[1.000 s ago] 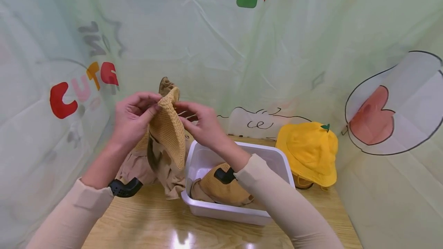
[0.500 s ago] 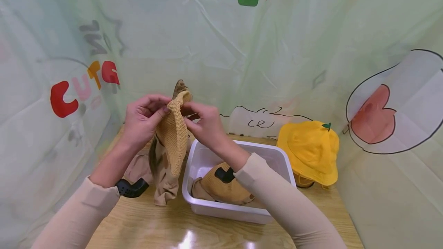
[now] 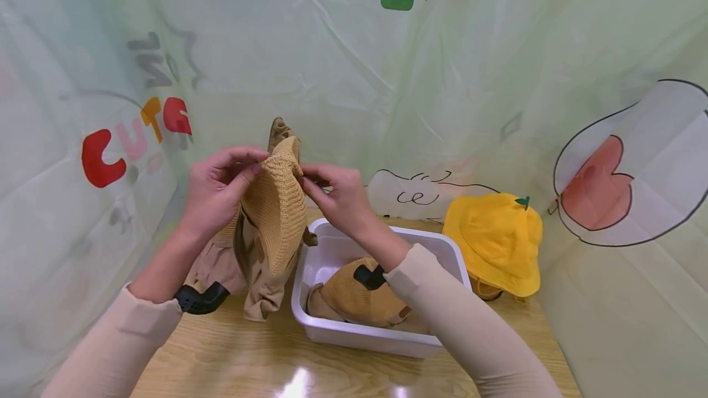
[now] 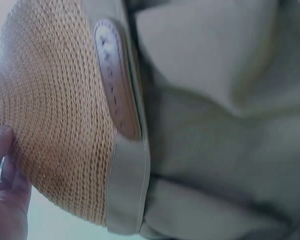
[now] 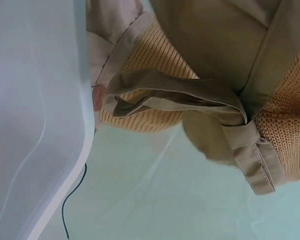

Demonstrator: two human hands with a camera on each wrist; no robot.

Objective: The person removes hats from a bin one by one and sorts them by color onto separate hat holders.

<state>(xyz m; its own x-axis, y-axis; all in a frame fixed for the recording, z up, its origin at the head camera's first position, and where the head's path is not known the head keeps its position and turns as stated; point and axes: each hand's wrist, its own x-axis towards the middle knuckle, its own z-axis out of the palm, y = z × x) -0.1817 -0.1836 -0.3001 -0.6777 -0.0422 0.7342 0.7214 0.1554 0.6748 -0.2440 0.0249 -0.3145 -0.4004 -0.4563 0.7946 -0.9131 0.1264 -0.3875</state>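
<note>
In the head view my left hand (image 3: 218,189) pinches the upper edge of a straw-coloured woven brim (image 3: 279,207) between thumb and fingers. The thumb and fingers of my right hand (image 3: 337,195) pinch the same hat at its other side. The hat hangs upright, with khaki cloth (image 3: 262,293) drooping below the brim. Close up in the left wrist view, a brown leather patch (image 4: 117,80) sits on the band between the weave and the cloth. A khaki strap (image 5: 180,95) loops out at the hat's side in the right wrist view.
A white plastic tub (image 3: 376,339) stands to the right on the wooden table (image 3: 221,355), with another woven-brim hat (image 3: 359,296) inside. Behind my left hand is a similar hat (image 3: 218,269). A yellow bucket hat (image 3: 492,238) stands right of the tub. Printed curtains (image 3: 332,78) enclose the table.
The hat has moved rightward and down, then slightly back left and up. My hands are somewhat farther apart, the brim shows more broadly, and a strap end now shows beside it.
</note>
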